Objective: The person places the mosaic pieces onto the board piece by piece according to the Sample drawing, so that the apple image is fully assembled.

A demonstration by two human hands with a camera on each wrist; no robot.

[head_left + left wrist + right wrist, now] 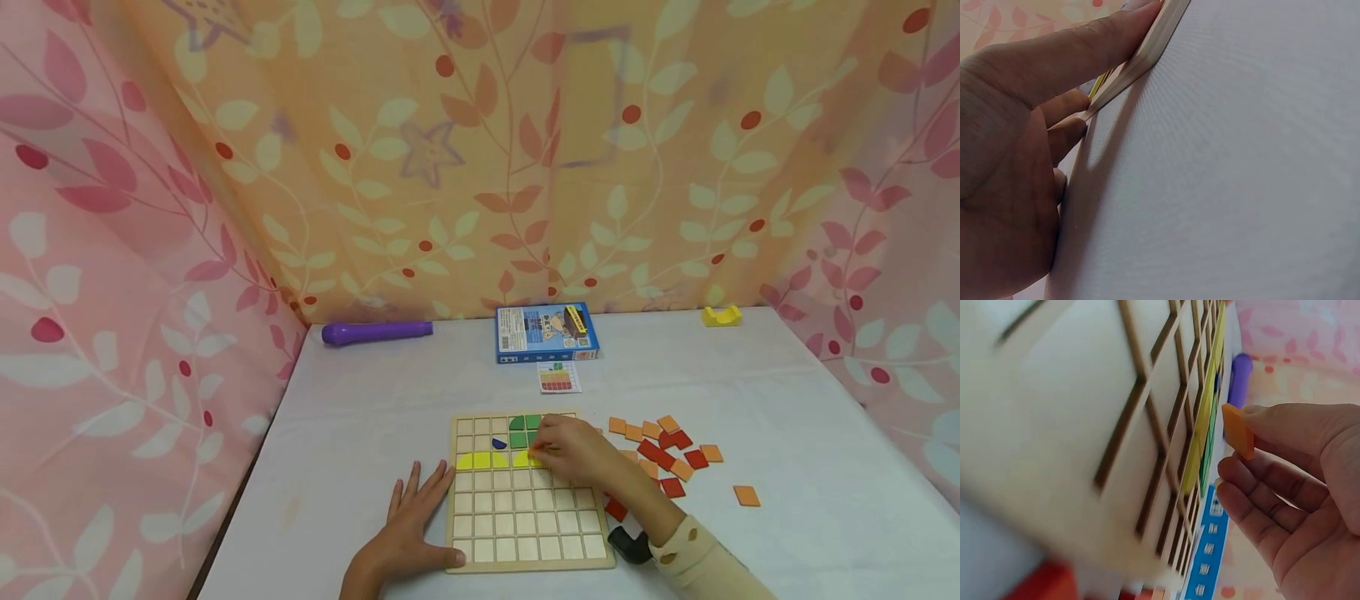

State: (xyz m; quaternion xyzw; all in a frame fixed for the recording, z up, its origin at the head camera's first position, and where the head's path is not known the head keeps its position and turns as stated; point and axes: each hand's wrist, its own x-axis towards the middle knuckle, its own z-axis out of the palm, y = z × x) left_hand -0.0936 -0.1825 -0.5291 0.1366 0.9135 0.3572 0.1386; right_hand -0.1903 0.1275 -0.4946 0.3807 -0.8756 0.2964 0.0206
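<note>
A wooden grid board (504, 503) lies on the white table. Over its upper right part, my right hand (576, 450) pinches an orange square tile (1239, 432) between thumb and fingers, held just off the board. Yellow pieces (482, 461) form a row across the grid. Green pieces (517, 439) sit above them, partly hidden by the right hand, and a small dark blue piece (499, 443) lies near them. My left hand (405, 529) is spread at the board's left side, its thumb on the lower left corner and its fingertips by the edge.
Loose orange and red tiles (656, 454) are scattered right of the board. A black curved object (630, 546) lies beside the right forearm. Behind the board are a pattern card (558, 377), a blue box (547, 332), a purple stick-like object (377, 332) and a yellow holder (722, 317).
</note>
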